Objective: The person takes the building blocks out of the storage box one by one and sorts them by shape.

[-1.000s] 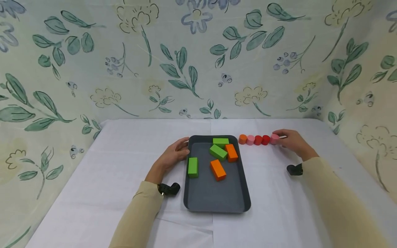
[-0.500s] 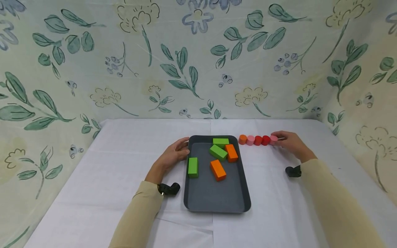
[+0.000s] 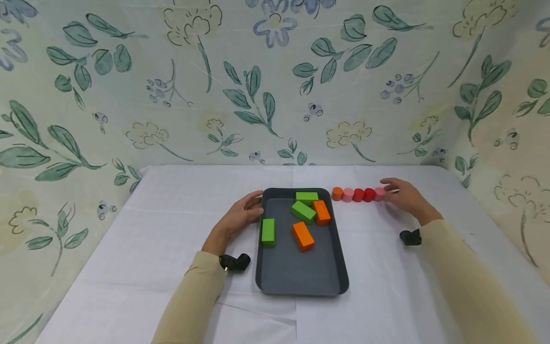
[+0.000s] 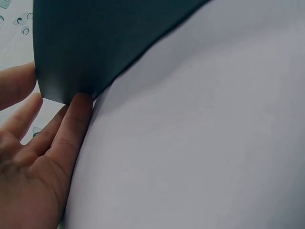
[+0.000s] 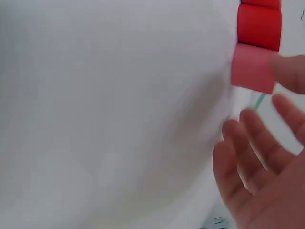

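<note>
A row of short cylinders stands behind and right of the tray: an orange one (image 3: 337, 193), a pink one (image 3: 348, 195), two red ones and a second pink one (image 3: 379, 194) at the right end. My right hand (image 3: 404, 197) is beside that end pink cylinder, its fingers spread and apart from it in the right wrist view, the thumb overlapping its edge. My left hand (image 3: 240, 212) rests with loosely extended fingers against the left side of the dark grey tray (image 3: 301, 279); in the left wrist view the fingertips touch the tray wall (image 4: 81, 52).
Inside the tray lie several rectangular blocks, such as a green block (image 3: 268, 232) along the left wall and an orange block (image 3: 303, 236) near the middle. A white cloth (image 3: 172, 210) covers the table. Floral fabric (image 3: 275, 95) hangs behind it.
The end pink cylinder slid slightly left against the neighbouring red one. My right hand then let go of it and drew back a little to the right. My left hand stayed put.
</note>
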Demonstrator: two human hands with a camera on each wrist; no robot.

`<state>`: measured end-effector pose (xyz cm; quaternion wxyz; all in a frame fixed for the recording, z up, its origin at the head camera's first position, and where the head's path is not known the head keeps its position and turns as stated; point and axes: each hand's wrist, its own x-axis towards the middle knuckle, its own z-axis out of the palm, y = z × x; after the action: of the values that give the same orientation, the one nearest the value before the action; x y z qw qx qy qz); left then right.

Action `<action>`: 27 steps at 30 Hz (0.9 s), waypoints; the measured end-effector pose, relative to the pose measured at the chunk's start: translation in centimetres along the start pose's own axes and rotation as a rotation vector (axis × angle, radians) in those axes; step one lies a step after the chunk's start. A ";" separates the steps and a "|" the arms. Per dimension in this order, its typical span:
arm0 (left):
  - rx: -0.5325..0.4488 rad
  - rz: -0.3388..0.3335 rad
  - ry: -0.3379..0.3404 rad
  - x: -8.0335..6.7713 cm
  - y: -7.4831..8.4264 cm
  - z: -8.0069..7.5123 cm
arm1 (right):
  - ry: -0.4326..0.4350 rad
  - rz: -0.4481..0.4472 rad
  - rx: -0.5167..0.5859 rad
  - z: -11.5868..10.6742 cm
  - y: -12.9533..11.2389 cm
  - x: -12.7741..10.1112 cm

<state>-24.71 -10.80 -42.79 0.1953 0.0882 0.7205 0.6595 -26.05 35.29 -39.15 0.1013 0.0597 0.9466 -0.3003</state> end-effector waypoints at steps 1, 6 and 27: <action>-0.001 -0.002 0.001 0.0 0.0 0.0 | 0.023 -0.011 -0.032 -0.2 -0.5 -0.3; 0.000 -0.004 0.002 -0.2 0.2 0.1 | 0.098 -0.124 -0.132 -1.3 -3.5 -2.0; -0.008 0.011 0.006 0.2 -0.1 0.2 | -0.284 -0.653 -0.530 6.9 -20.1 -9.6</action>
<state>-24.77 -10.56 -42.88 0.1897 0.0894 0.7181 0.6636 -19.17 14.48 -31.33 0.1421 -0.3126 0.9367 -0.0689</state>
